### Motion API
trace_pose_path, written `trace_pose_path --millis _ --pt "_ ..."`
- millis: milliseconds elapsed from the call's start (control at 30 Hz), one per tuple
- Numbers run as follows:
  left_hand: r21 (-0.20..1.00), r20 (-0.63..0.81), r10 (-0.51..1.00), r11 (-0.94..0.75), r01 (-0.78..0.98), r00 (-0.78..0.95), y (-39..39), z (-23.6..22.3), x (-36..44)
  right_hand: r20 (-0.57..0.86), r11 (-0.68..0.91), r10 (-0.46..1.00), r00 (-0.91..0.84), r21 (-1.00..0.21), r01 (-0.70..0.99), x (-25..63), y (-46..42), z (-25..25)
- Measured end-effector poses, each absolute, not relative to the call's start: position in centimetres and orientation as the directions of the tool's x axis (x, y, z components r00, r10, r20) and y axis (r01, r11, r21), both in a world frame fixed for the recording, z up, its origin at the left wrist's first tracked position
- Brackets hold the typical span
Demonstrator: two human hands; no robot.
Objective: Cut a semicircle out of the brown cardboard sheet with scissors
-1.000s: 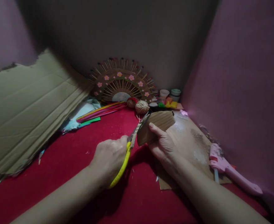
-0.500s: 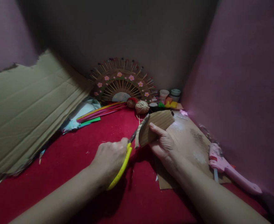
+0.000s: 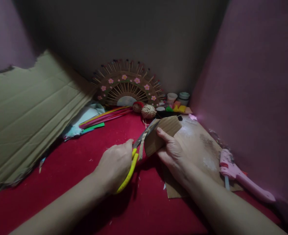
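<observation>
My left hand (image 3: 114, 164) is closed round the yellow handles of a pair of scissors (image 3: 134, 156). Their blades reach up and right along the left edge of a rounded piece of brown cardboard (image 3: 162, 133). My right hand (image 3: 173, 153) grips that cardboard piece, thumb on its front face, holding it upright above the red cloth (image 3: 85, 169). A thin strip of cut cardboard (image 3: 141, 150) hangs down beside the blades.
A large corrugated cardboard sheet (image 3: 28, 111) leans at the left. A fan-shaped stick decoration with pink flowers (image 3: 126, 88) stands at the back, with twine balls (image 3: 148, 111), coloured sticks (image 3: 104, 117) and small jars (image 3: 178, 98). A pink glue gun (image 3: 239, 176) lies right on a flat board (image 3: 205, 153).
The scissors have worked along the cardboard's edge, and a thin trimmed strip now hangs by the blades. Both hands have stayed in nearly the same place.
</observation>
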State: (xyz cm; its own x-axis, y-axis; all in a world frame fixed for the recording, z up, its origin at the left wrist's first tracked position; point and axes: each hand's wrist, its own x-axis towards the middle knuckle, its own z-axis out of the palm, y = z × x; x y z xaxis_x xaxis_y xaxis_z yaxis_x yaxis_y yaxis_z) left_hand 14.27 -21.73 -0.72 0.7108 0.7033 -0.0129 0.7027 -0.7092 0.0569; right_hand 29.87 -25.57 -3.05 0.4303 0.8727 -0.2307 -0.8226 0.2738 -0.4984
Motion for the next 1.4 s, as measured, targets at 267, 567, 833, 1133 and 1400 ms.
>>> trace_pose_path --millis 267,567,833,1133,1400 --pt "-0.038 -0.022 0.722 -0.692 0.721 0.692 -21.6 -0.5 14.5 -0.228 0.253 0.889 0.397 -0.477 -0.841 29.8 -25.6 -3.1" --pt "-0.077 -0.125 0.726 -0.686 0.723 0.676 -21.9 0.3 14.4 -0.229 0.259 0.883 0.409 -0.489 -0.833 29.9 -25.5 -3.5" --pt "-0.12 -0.146 0.706 -0.707 0.697 0.692 -21.7 0.2 14.2 -0.229 0.255 0.877 0.422 -0.522 -0.814 30.0 -25.4 -3.7" --pt "-0.104 -0.147 0.677 -0.736 0.669 0.721 -21.2 -0.2 14.1 -0.311 0.236 0.847 0.431 -0.507 -0.829 30.2 -25.6 -2.9" --pt "0.06 -0.068 0.644 -0.759 0.648 0.762 -21.3 -0.6 14.0 -0.254 0.238 0.867 0.429 -0.545 -0.804 30.2 -25.7 -3.0"
